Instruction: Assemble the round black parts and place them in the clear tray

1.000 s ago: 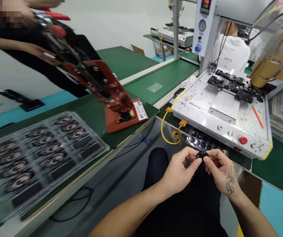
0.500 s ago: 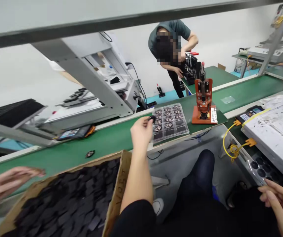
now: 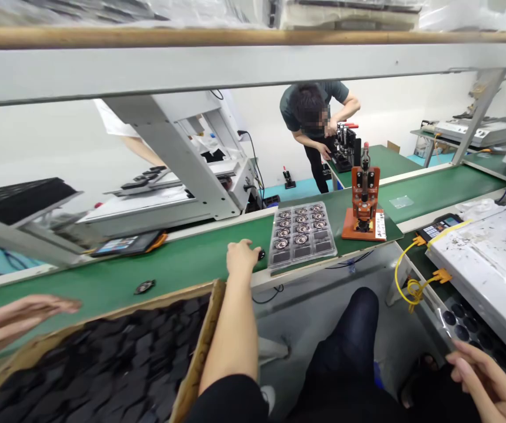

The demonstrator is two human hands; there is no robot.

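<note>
Holding one black piece (image 3: 261,254), the left hand (image 3: 241,257) is beside eleven parts (image 3: 301,239).

We count one tray (image 3: 335,249) with fifteen slots (image 3: 301,252): eleven have round parts (image 3: 301,239) and four show dark bottom. We see also one loose part (image 3: 144,286), one dark piece (image 3: 261,254), one box (image 3: 217,305), one disc sheet (image 3: 444,320), one orange press (image 3: 365,194), two controllers (image 3: 129,243) and two orange plugs (image 3: 442,275). The black squares (image 3: 147,352) are too many; we cannot count them.
</note>
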